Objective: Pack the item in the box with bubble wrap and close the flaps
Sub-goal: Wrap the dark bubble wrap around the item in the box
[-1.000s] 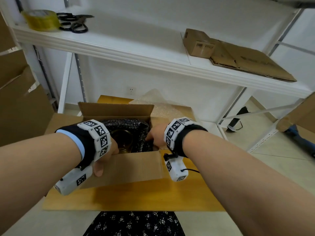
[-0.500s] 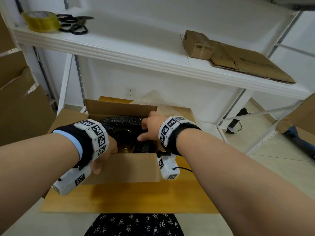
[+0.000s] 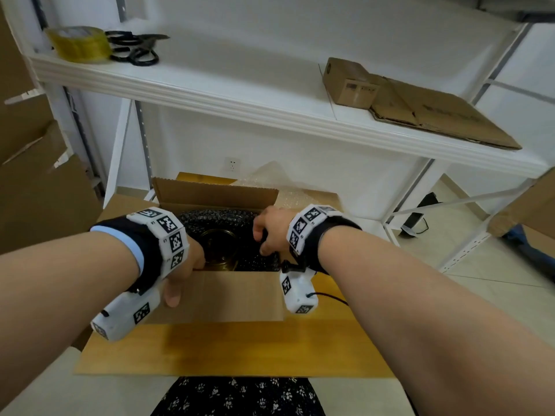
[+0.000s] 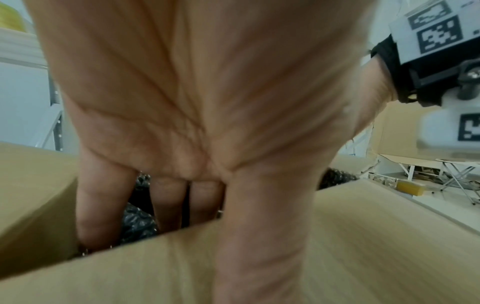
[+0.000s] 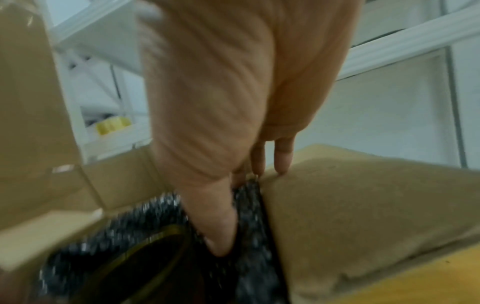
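Note:
An open cardboard box [image 3: 234, 295] stands on a wooden table [image 3: 234, 349], lined with black bubble wrap [image 3: 216, 219]. A round dark item with a gold rim [image 3: 220, 247] sits in the middle of the wrap. My left hand [image 3: 183, 265] grips the box's near wall at its left end, thumb outside on the cardboard [image 4: 363, 246] and fingers [image 4: 168, 199] inside. My right hand [image 3: 264, 238] is at the box's right side, fingers curled. In the right wrist view its thumb [image 5: 221, 236] presses into the bubble wrap [image 5: 249, 205], with fingers behind the wrap's edge beside the right flap [image 5: 363, 205].
Clear bubble wrap [image 3: 270, 178] lies behind the box. The white shelf above holds a yellow tape roll [image 3: 79, 43], scissors [image 3: 135, 49], a small carton [image 3: 350, 82] and flattened cardboard [image 3: 435, 118]. Large cardboard boxes [image 3: 36, 190] stand at the left.
My right hand has shifted a little left and farther along the wrap at the box's right side, and its fingers have curled. The left hand has stayed on the near wall.

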`<move>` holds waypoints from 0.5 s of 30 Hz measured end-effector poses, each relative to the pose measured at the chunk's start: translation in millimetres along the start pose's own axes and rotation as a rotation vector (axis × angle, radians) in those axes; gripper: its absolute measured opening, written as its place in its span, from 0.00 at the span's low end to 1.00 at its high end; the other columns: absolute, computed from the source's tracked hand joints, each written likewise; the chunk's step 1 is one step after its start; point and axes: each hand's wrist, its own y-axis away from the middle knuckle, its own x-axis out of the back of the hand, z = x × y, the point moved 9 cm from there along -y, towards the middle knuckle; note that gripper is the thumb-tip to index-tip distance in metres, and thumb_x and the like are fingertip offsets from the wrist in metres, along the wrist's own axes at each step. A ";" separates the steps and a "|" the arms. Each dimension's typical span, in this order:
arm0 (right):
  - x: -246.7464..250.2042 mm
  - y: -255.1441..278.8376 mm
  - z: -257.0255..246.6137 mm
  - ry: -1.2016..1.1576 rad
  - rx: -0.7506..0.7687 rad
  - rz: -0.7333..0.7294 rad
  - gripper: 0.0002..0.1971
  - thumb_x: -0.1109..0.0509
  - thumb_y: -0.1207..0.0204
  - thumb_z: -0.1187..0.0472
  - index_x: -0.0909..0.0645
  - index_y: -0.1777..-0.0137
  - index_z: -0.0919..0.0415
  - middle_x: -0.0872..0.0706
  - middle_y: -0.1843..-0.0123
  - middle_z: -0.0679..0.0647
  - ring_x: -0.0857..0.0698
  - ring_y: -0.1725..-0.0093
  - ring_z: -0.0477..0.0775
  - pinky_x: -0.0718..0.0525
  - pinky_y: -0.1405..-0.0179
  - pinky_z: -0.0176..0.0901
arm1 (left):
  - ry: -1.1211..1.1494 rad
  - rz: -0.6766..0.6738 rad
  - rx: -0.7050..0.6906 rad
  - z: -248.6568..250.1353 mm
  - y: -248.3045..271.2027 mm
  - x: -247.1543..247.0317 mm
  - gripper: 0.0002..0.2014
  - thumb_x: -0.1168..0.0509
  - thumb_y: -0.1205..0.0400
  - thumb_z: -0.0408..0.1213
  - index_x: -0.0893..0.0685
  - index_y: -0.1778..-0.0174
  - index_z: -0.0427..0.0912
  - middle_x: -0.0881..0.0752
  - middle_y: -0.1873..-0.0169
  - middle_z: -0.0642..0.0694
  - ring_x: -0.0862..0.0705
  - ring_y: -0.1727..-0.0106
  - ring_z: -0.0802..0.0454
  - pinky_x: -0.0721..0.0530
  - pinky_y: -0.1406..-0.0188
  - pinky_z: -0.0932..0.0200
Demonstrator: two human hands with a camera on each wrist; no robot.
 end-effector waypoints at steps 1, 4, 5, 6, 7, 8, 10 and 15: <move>10.9 3.5 3.7 -0.122 -0.007 0.047 0.13 0.24 0.28 0.54 0.17 0.45 0.55 0.16 0.44 0.53 0.15 0.53 0.56 0.13 0.54 0.47 | 0.008 0.002 -0.004 -0.9 2.3 1.8 0.40 0.26 0.25 0.52 0.34 0.20 0.44 0.28 0.24 0.45 0.27 0.26 0.44 0.27 0.32 0.52; 42.4 17.1 25.7 -0.299 -0.093 0.207 0.07 0.28 0.24 0.59 0.15 0.47 0.56 0.11 0.50 0.53 0.13 0.52 0.54 0.12 0.50 0.49 | 0.033 0.012 0.005 -1.7 10.3 11.3 0.35 0.26 0.24 0.50 0.28 0.22 0.46 0.23 0.28 0.47 0.23 0.32 0.47 0.24 0.35 0.55; 50.1 21.2 35.7 -0.314 -0.135 0.247 0.07 0.31 0.23 0.60 0.14 0.48 0.57 0.10 0.51 0.53 0.12 0.51 0.55 0.11 0.47 0.51 | 0.047 0.036 0.016 -2.0 12.9 17.8 0.33 0.26 0.24 0.49 0.27 0.23 0.48 0.23 0.28 0.48 0.23 0.31 0.48 0.24 0.37 0.56; 56.0 24.7 46.3 -0.337 -0.177 0.274 0.08 0.32 0.22 0.60 0.13 0.49 0.59 0.10 0.51 0.55 0.11 0.50 0.56 0.11 0.46 0.52 | 0.068 0.071 0.026 -0.9 16.4 26.8 0.31 0.27 0.24 0.48 0.25 0.24 0.49 0.23 0.29 0.50 0.23 0.32 0.48 0.25 0.41 0.58; 59.1 28.0 57.1 -0.391 -0.214 0.289 0.08 0.33 0.22 0.61 0.13 0.50 0.60 0.09 0.52 0.56 0.10 0.51 0.56 0.11 0.47 0.53 | 0.100 0.110 0.033 -1.0 18.9 36.5 0.28 0.27 0.23 0.47 0.23 0.26 0.50 0.21 0.31 0.51 0.21 0.34 0.50 0.25 0.46 0.60; 60.5 31.3 67.5 -0.476 -0.247 0.297 0.07 0.32 0.23 0.61 0.12 0.51 0.61 0.09 0.53 0.57 0.09 0.53 0.57 0.10 0.49 0.54 | 0.150 0.145 0.032 -0.3 20.1 46.5 0.25 0.27 0.23 0.47 0.20 0.29 0.50 0.18 0.35 0.51 0.18 0.41 0.51 0.24 0.51 0.62; 62.7 41.3 86.4 -0.657 -0.296 0.340 0.05 0.30 0.23 0.63 0.13 0.53 0.62 0.08 0.56 0.57 0.08 0.57 0.55 0.08 0.53 0.52 | 0.286 0.223 0.006 2.9 19.2 67.8 0.17 0.29 0.21 0.44 0.16 0.36 0.47 0.13 0.44 0.49 0.15 0.58 0.55 0.19 0.63 0.64; 47.8 72.7 138.9 -0.999 -0.462 0.429 0.06 0.35 0.20 0.70 0.17 0.48 0.67 0.10 0.57 0.63 0.15 0.70 0.53 0.16 0.72 0.38 | 0.577 0.498 -0.110 21.2 18.8 125.0 0.08 0.32 0.20 0.34 0.11 0.47 0.41 0.10 0.61 0.50 0.12 0.63 0.55 0.15 0.66 0.65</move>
